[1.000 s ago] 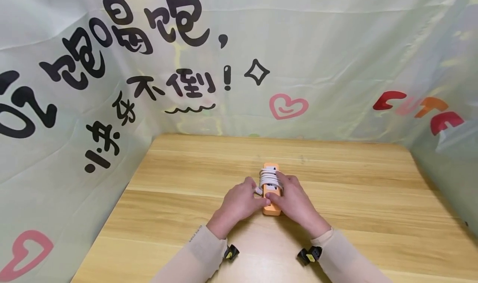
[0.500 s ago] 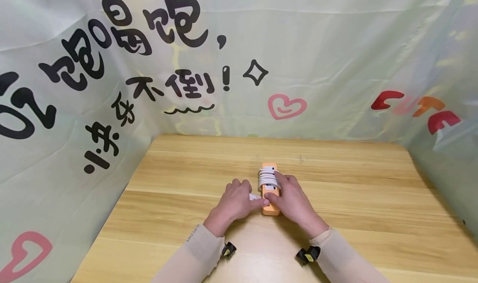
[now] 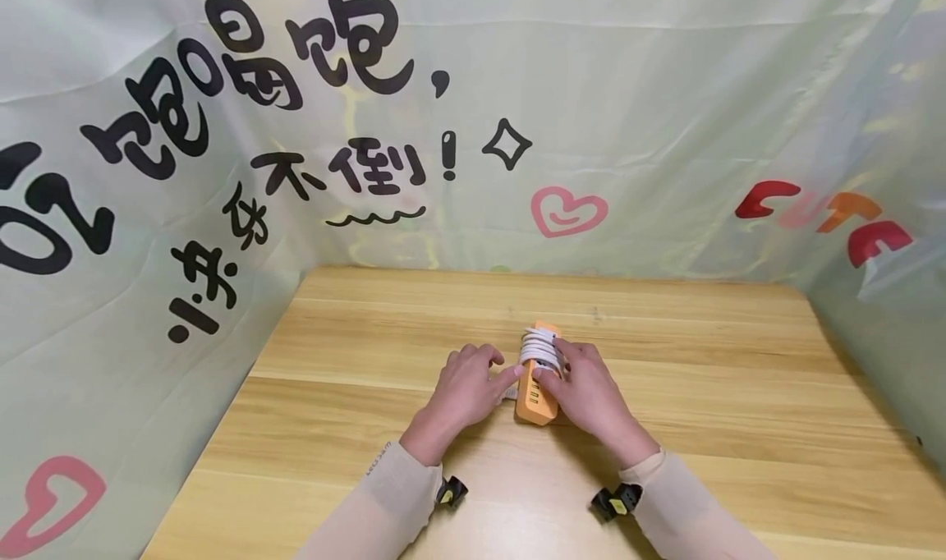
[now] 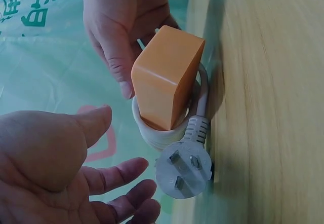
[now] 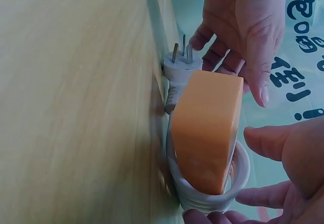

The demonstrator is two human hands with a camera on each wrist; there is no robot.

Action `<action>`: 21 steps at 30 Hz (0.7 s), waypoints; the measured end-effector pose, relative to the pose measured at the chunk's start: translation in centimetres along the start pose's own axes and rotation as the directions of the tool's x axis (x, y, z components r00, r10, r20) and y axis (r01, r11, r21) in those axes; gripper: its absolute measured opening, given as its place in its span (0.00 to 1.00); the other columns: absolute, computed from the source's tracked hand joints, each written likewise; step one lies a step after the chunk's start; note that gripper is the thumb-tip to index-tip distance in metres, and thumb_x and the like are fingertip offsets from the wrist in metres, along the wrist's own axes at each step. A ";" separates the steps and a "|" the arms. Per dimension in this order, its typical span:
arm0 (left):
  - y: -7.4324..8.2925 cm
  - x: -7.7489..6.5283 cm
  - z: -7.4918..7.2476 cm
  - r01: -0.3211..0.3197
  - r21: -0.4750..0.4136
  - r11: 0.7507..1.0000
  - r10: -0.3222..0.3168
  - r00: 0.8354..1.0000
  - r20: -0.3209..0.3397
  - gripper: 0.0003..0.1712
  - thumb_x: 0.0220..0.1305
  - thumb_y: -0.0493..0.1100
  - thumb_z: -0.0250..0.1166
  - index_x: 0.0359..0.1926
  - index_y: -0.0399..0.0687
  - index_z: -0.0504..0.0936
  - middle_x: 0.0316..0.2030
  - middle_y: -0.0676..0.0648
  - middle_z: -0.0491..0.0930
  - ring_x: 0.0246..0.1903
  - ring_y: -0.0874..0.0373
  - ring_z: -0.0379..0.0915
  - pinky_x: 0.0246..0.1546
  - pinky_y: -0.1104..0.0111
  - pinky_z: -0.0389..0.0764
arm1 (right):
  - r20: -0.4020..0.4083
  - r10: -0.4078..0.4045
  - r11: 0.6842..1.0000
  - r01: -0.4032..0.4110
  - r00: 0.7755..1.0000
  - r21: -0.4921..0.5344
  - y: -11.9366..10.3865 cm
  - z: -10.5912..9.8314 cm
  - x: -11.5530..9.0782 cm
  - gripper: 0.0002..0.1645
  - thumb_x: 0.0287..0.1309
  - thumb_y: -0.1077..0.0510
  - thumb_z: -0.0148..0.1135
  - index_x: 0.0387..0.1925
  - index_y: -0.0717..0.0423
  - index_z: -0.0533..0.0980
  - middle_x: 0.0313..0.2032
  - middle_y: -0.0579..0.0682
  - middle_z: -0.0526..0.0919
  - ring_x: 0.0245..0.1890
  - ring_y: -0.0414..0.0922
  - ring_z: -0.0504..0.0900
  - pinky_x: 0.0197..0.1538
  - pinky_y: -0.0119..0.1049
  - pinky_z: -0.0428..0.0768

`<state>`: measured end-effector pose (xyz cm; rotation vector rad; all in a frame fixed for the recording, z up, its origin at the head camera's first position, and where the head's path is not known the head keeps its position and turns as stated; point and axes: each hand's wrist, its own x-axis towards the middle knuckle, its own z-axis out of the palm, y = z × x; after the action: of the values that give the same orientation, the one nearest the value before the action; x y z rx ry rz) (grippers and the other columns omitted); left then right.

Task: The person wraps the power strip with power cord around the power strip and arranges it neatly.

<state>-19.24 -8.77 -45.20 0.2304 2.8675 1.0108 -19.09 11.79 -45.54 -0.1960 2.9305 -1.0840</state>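
An orange power strip (image 3: 535, 394) lies on the table with a white cord (image 3: 540, 348) wound several times around its far half. Its near end shows slot-like openings. My right hand (image 3: 594, 387) holds the strip from the right, thumb toward its upper face and fingers at the cord coil. On the other side, my left hand (image 3: 461, 386) has its thumb and fingers spread apart with nothing between them. A white three-pin plug (image 4: 183, 169) hangs off the coil close to the left fingertips. In the head view the left hand mostly hides this plug.
The wooden table (image 3: 355, 338) extends around both hands. A pale cloth sheet (image 3: 650, 92) with black writing and a pink heart (image 3: 569, 212) stands behind and along both sides. A small black device (image 3: 452, 492) sits at the left wrist, another black device (image 3: 616, 502) at the right.
The left fingers have loosened from the plug and spread. The strip has turned and tilted slightly, its far end shifting right, so its near slots now show. The right hand stays around it.
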 end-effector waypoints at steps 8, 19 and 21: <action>-0.1 0.1 -0.1 0.010 -0.006 1.000 -0.010 1.000 0.007 0.29 0.74 0.65 0.63 0.57 0.47 0.83 0.55 0.42 0.81 0.52 0.45 0.74 0.54 0.50 0.77 | -0.009 0.024 0.999 -0.023 1.000 0.023 0.3 -0.2 -0.1 0.43 0.71 0.43 0.65 0.74 0.67 0.67 0.66 0.72 0.70 0.53 0.60 0.81 0.53 0.57 0.81; -4.1 -0.7 -3.2 -0.045 0.205 0.978 0.064 0.994 -0.084 0.39 0.72 0.65 0.65 0.72 0.45 0.76 0.69 0.37 0.75 0.72 0.35 0.64 0.72 0.34 0.62 | -0.054 -0.031 0.998 0.027 0.998 -0.063 1.6 -2.1 -1.0 0.43 0.76 0.41 0.60 0.77 0.66 0.63 0.71 0.75 0.64 0.67 0.72 0.70 0.65 0.70 0.71; -5.4 -1.1 -4.0 -0.070 0.277 0.958 0.097 0.992 -0.086 0.43 0.71 0.67 0.64 0.74 0.45 0.72 0.72 0.37 0.72 0.76 0.34 0.59 0.73 0.30 0.55 | -0.089 -0.081 0.991 0.070 0.993 -0.115 2.3 -2.7 -1.5 0.44 0.77 0.40 0.58 0.77 0.67 0.62 0.72 0.75 0.64 0.70 0.73 0.65 0.68 0.72 0.67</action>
<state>-19.31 -15.53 -45.46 0.3329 3.1073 0.6487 -18.04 15.38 -45.04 -0.2669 3.0941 -0.9626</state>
